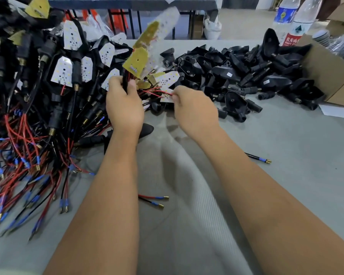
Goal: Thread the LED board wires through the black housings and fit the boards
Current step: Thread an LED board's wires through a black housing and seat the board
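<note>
Red wire ends (157,94) run nine-to-three between my hands, left hand (123,104) gripping the yellow-backed LED boards' (136,62) bundle, right hand (193,110) fingers pinching their tips.

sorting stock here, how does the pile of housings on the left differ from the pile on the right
The left pile has white LED boards fitted and red and black wires trailing toward the viewer; the right pile is bare black housings with no boards or wires. The left pile stacks higher. Both lie on the grey table.

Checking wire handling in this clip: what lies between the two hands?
Head view: red wires span the gap from the left hand to the right hand, which pinches them.
</note>
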